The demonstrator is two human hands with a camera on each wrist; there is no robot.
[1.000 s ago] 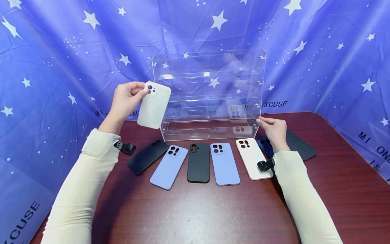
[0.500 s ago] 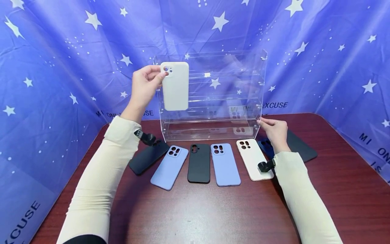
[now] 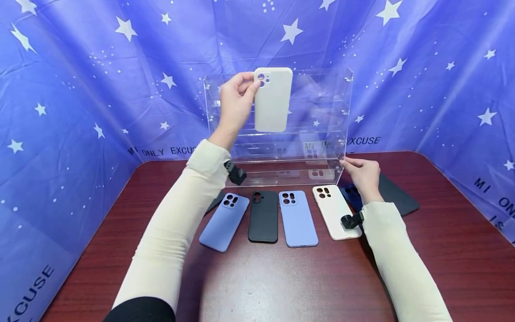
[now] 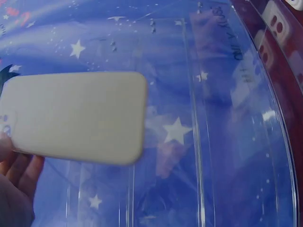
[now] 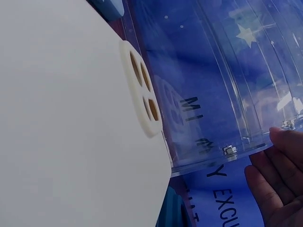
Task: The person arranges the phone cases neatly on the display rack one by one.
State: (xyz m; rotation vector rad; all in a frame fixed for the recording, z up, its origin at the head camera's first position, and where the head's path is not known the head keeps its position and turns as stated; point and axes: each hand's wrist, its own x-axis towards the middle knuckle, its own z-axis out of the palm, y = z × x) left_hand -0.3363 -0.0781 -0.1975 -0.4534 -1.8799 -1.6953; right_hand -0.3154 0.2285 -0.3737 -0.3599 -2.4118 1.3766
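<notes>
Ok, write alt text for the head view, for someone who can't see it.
A person's left hand holds a white case upright before a clear rack, while the right hand pinches the rack's side edge low down. More cases, blue, white and black, lie on a reddish table, with a starry blue curtain behind.

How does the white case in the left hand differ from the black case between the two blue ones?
Colour: the white case is pale, the black case dark.
Pose: the white case is roughly upright; the black case lies flat on the table.
Hold: the left hand pinches the white case; no hand touches the black case.
Both have rounded corners and, in the head view, camera openings at upper left.
</notes>
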